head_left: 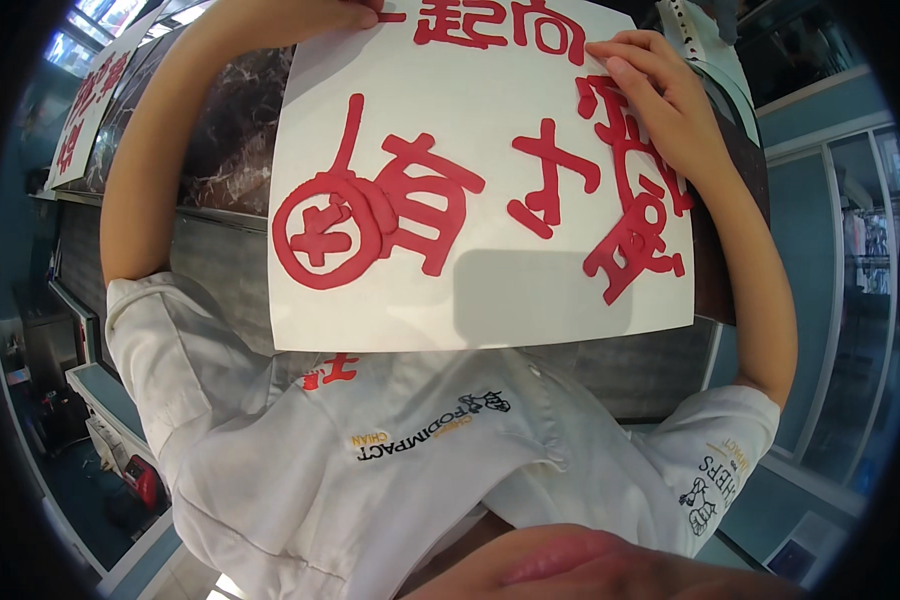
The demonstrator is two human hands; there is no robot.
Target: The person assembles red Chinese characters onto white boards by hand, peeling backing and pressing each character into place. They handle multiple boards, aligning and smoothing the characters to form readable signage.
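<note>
A large white sheet (490, 290) painted with thick red characters fills the middle of the view, lying flat against a dark marbled surface (225, 140) and overhanging its near edge. The right hand (660, 100) rests on the far right part of the sheet, its fingers (625, 60) spread and pressed flat on the paper over one of the red strokes, not closed around anything. The left hand (345, 12) sits at the far left corner of the sheet, mostly cut off by the top of the picture; fingertips touch the paper's edge there, but whether they pinch it or only press on it cannot be told. Both bare forearms run from the near side up along the sheet's left and right flanks. Just below the sheet is the person's white short-sleeved jacket (300, 470) with small printed emblems.
</note>
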